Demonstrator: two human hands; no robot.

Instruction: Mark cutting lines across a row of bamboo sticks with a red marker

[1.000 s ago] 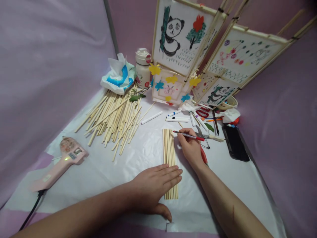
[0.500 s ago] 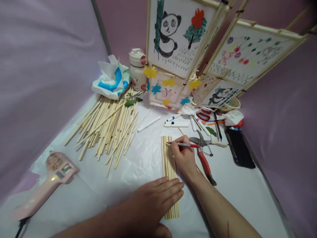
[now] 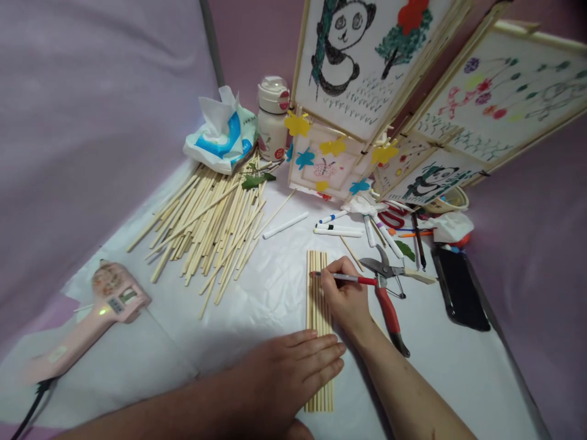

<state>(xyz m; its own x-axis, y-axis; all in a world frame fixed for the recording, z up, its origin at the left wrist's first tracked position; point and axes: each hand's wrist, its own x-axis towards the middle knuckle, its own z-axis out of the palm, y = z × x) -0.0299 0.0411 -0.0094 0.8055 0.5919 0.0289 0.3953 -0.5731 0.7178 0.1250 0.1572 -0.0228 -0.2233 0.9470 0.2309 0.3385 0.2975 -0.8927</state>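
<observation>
A short row of bamboo sticks (image 3: 316,293) lies side by side on the white sheet in front of me. My left hand (image 3: 288,373) rests flat on the near end of the row, fingers stretched out and pressing it down. My right hand (image 3: 346,296) pinches a red pen (image 3: 346,278) with its tip on the sticks near the far end of the row. Red-handled cutters (image 3: 387,293) lie just right of my right hand.
A big pile of long bamboo sticks (image 3: 211,220) lies at the left. A pink glue gun (image 3: 96,311) with a lit lamp lies near left. Tissue pack (image 3: 222,137), white bottle (image 3: 273,119), painted framed panels (image 3: 362,61), markers (image 3: 339,231) and a black phone (image 3: 458,287) stand behind and right.
My right hand has moved the pen tip from the row's right edge leftward across the sticks. My left hand stays flat on the row. The camera has shifted a little.
</observation>
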